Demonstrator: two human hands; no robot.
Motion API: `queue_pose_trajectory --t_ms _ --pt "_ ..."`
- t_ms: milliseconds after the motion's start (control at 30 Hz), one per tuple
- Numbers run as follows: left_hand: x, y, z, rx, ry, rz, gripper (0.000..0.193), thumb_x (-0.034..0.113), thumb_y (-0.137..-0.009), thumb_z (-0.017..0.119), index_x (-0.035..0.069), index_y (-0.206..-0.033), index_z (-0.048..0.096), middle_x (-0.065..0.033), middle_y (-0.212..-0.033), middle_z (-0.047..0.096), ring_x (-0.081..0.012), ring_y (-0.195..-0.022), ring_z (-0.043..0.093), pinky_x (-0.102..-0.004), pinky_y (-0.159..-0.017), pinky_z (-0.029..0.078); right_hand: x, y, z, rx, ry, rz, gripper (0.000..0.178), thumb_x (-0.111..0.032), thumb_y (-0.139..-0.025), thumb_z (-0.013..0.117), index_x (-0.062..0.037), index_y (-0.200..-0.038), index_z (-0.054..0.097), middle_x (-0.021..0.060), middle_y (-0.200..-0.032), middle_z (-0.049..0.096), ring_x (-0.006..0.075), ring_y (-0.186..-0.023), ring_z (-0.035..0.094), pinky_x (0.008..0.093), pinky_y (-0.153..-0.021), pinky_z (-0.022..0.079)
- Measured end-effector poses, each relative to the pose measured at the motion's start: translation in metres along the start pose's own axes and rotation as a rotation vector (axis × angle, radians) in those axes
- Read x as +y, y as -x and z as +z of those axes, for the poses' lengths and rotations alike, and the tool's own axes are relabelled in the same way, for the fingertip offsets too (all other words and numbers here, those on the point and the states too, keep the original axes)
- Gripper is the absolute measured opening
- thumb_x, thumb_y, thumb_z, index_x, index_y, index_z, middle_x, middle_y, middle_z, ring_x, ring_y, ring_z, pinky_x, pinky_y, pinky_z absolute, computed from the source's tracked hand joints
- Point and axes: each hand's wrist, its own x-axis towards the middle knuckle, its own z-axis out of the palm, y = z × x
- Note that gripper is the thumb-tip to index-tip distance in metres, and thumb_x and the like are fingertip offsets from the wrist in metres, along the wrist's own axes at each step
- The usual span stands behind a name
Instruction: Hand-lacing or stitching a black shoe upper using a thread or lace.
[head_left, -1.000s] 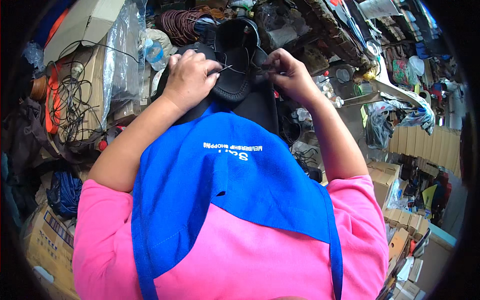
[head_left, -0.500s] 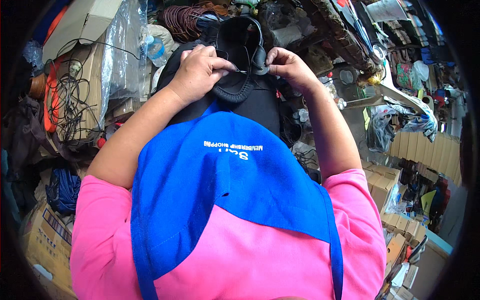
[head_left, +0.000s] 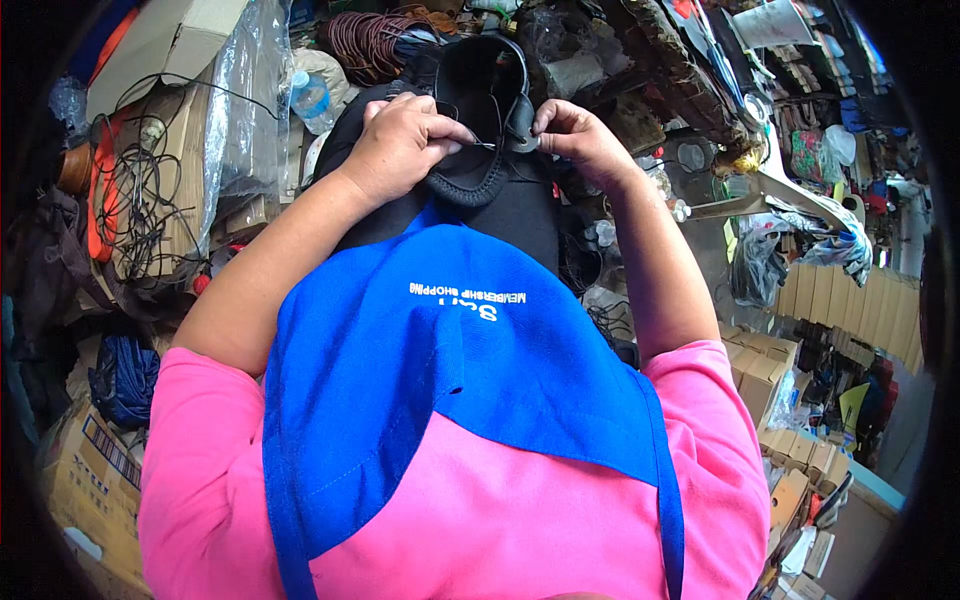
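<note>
On my lap rests a black ring-shaped piece [head_left: 470,190], its near edge ridged as if stitched or braided. My left hand [head_left: 398,148] is at the ring's left side, thumb and forefinger pinched on a thin, shiny needle [head_left: 486,146] that points right. A dark thread [head_left: 497,108] loops up from near the needle, inside the ring. At the ring's right side, my right hand [head_left: 578,142] pinches the edge of a black leather-like flap [head_left: 521,125] between thumb and forefinger. The needle tip is close to this flap; whether it touches is too small to tell.
A blue apron [head_left: 480,370] covers my front. To the left are tangled black cords [head_left: 150,200], cardboard and a plastic bottle [head_left: 310,96]. Coiled brown cord [head_left: 370,45] lies beyond the ring. At the right stand a metal arm [head_left: 730,205] and stacked cardboard boxes [head_left: 760,365].
</note>
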Motion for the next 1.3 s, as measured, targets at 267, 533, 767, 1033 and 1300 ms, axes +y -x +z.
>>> queue_pose_trajectory --t_ms 267,533,767,1033,1300 --pt "0.003 -0.004 0.001 -0.096 -0.005 -0.107 0.012 0.023 -0.077 0.068 0.026 -0.088 0.072 0.0031 -0.077 0.055 -0.0163 -0.090 0.053 -0.0357 -0.085 0.029 -0.002 0.000 0.004 0.038 0.040 -0.016 0.016 -0.001 -0.078 0.068 -0.0086 -0.086 0.056 -0.0049 -0.085 0.057 0.0055 -0.080 0.054 0.0210 -0.075 0.043" --pt "-0.003 -0.006 0.003 -0.130 0.048 -0.065 0.016 0.021 -0.073 0.070 0.023 -0.090 0.072 0.0036 -0.079 0.060 -0.0157 -0.087 0.054 -0.0339 -0.085 0.031 0.001 0.002 0.006 0.019 -0.007 0.039 0.014 -0.003 -0.080 0.068 -0.0079 -0.086 0.056 -0.0044 -0.082 0.057 0.0057 -0.081 0.055 0.0215 -0.077 0.044" --pt "0.010 -0.001 0.000 -0.160 -0.057 -0.080 0.014 0.024 -0.071 0.072 0.021 -0.085 0.071 0.0040 -0.078 0.063 -0.0150 -0.089 0.055 -0.0369 -0.088 0.028 -0.007 0.011 0.014 0.072 0.192 0.099 0.019 -0.008 -0.082 0.068 -0.0037 -0.101 0.066 -0.0012 -0.093 0.064 0.0085 -0.090 0.058 0.0244 -0.085 0.044" --pt "0.014 -0.002 0.004 -0.179 -0.082 -0.141 0.012 0.027 -0.071 0.072 0.020 -0.080 0.071 0.0039 -0.077 0.065 -0.0144 -0.088 0.055 -0.0370 -0.086 0.027 -0.010 0.014 0.016 0.097 0.208 0.122 0.018 -0.007 -0.081 0.068 -0.0033 -0.098 0.070 0.0008 -0.095 0.060 0.0116 -0.093 0.058 0.0259 -0.086 0.044" --pt "0.016 -0.016 0.007 -0.254 0.025 -0.188 0.012 0.028 -0.070 0.072 0.017 -0.076 0.071 0.0020 -0.071 0.066 -0.0158 -0.080 0.056 -0.0362 -0.083 0.029 -0.003 0.012 0.010 0.071 0.179 0.120 0.022 -0.011 -0.080 0.070 -0.0050 -0.102 0.070 0.0022 -0.096 0.067 0.0106 -0.090 0.060 0.0247 -0.082 0.046"
